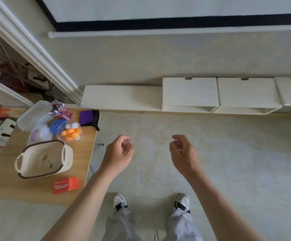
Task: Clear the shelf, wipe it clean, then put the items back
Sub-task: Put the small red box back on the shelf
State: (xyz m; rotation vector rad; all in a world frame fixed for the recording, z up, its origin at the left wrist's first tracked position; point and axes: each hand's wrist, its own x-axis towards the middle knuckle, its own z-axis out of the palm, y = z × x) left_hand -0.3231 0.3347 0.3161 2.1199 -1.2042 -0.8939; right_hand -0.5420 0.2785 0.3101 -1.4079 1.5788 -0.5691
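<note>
A low white shelf (122, 97) runs along the wall ahead, its top bare. My left hand (119, 152) and my right hand (183, 150) hang over the floor in front of me, fingers loosely curled, holding nothing. To my left a small wooden table (82, 153) carries a cream perforated basket (44, 159), an orange box (65, 185), a bag of orange and white balls (70, 131), a blue round lid (58, 126), a purple cloth (89, 117) and a clear plastic container (33, 113).
White drawer boxes (190, 92) (247, 93) sit to the right of the shelf. A white door frame (37, 54) stands at the left, with a cluttered room behind it. Pale tiled floor (228, 162) spreads ahead; my shoes (119, 200) (182, 201) show below.
</note>
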